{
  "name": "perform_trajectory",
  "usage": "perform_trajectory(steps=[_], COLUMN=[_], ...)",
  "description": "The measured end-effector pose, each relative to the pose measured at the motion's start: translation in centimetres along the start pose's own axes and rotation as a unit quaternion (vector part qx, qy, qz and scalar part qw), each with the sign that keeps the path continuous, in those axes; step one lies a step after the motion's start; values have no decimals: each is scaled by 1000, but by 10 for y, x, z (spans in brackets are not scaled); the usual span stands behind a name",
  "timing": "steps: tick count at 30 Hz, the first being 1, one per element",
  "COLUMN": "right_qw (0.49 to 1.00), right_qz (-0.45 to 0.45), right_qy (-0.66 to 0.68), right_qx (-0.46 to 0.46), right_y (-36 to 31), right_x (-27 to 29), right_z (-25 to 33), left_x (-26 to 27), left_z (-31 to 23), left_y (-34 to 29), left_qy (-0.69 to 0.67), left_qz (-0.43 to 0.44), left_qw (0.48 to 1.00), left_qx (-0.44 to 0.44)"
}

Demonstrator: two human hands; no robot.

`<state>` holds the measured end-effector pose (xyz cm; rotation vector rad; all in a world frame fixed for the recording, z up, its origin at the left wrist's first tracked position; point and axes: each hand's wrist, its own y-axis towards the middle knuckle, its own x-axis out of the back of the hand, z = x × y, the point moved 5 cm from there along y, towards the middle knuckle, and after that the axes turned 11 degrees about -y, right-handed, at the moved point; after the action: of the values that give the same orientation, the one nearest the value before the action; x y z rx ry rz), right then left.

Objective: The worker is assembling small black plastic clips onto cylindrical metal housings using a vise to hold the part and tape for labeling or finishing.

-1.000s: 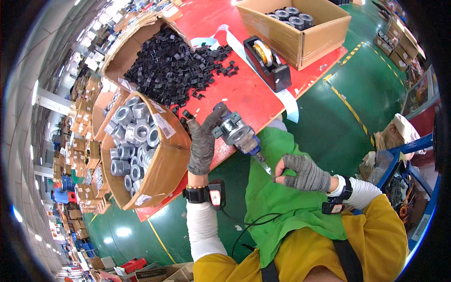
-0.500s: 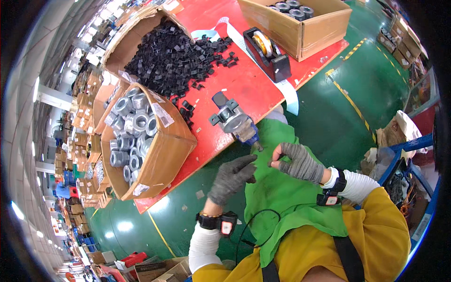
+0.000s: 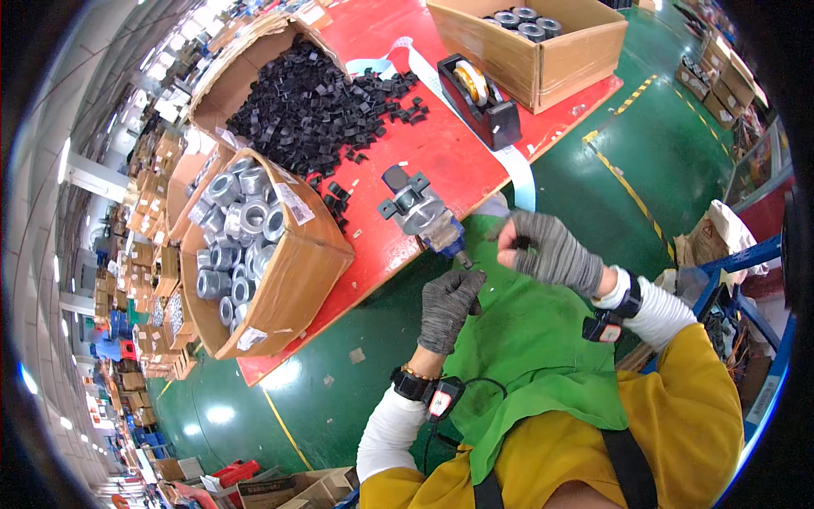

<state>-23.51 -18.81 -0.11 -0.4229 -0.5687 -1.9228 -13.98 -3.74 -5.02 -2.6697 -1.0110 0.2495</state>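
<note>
1. My left hand (image 3: 448, 307), in a grey glove, is curled shut below the near edge of the desk (image 3: 441, 153). Its fingers reach up toward the lower tip of the metal-and-blue fitting (image 3: 421, 214). I cannot tell whether it is actually gripping anything.
2. My right hand (image 3: 547, 248), gloved too, sits just to the right of that tip with the fingers pressed together, pinching a small dark piece (image 3: 519, 244).
3. The fitting lies at the desk's edge, just above my left hand, with its blue end hanging over my green apron (image 3: 534, 356).
4. Beyond the fitting lies a scatter of small black parts (image 3: 314, 106). Up and to the left of my left hand a cardboard box of grey metal rings (image 3: 246, 246) tips over the desk edge.
5. Risks as I judge them: the piece is tiny and my gloves dull my touch, so it could slip onto the apron or floor. A knock could also roll the overhanging fitting off.
</note>
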Motion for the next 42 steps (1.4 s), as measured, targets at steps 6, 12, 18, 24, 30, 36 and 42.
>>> perform_trajectory(steps=[6,12,18,24,30,36,42], right_qw=[986,953,902,749,657,650,688], right_qz=[104,130,103,79,78,99,118], right_qy=[104,265,413,656,749,753,713], right_qx=[74,-63,-69,-40,-39,-34,-60], right_y=[47,59,48,44,63,62,52], right_x=[1,-19,-29,-72,-90,-87,-80], right_z=[51,36,33,42,41,40,38], left_x=[-2,0,3,35,96,89,63], left_z=[-1,2,-1,-17,-72,-115,-132], left_y=[0,4,5,6,36,87,88], left_qy=[-3,-3,-20,46,59,172,299], left_qz=[6,14,47,184,13,36,226], left_qw=[1000,999,998,980,996,949,831], left_qx=[1,30,40,62,-73,-263,-410])
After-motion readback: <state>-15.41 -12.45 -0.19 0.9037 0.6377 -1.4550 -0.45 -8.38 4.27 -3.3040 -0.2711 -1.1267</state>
